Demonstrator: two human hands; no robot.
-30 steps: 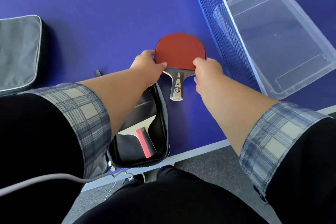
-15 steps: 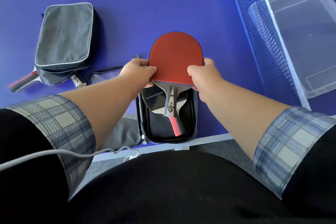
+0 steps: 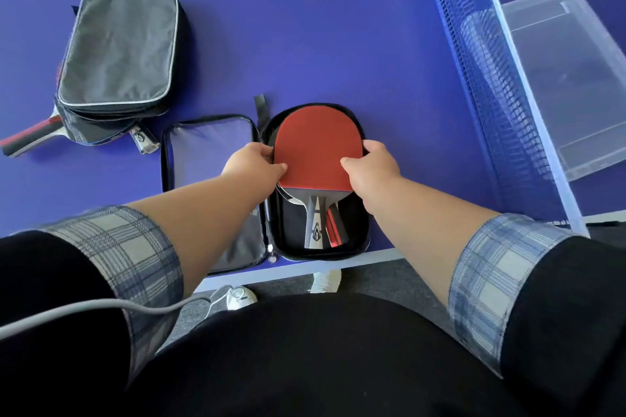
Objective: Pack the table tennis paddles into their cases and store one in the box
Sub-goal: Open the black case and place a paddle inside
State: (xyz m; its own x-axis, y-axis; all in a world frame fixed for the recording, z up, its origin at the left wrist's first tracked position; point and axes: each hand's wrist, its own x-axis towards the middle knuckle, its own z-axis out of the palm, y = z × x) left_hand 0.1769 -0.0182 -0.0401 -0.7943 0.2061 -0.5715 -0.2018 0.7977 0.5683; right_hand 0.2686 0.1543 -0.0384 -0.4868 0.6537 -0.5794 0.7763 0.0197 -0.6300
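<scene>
Two paddles are stacked in the open case (image 3: 318, 247) at the centre of the frame: the red paddle (image 3: 316, 152) lies on top, and under it I can make out a second paddle (image 3: 333, 227) whose red-and-black handle pokes out just beside the grey one. My left hand (image 3: 252, 162) pinches the left edge of the red blade, my right hand (image 3: 371, 167) pinches the right edge, so both are clamped on it and neither is free for the zip. The risk I see is the blade sitting crooked on the one below, so the flap (image 3: 210, 159), lying flat to the left, will not close over it and the zip snags on a rubber edge. Whether the blade's far rim is tucked inside the case wall I cannot quite tell; it looks close to it. The case also lies right at the near edge of the table (image 3: 338, 27), so a hard press could tip it off. In the upper left, the grey case (image 3: 118, 51) has handles sticking out, still unzipped by my guess. The clear box (image 3: 569, 85) waits at the upper right, beyond the net (image 3: 491, 78).
</scene>
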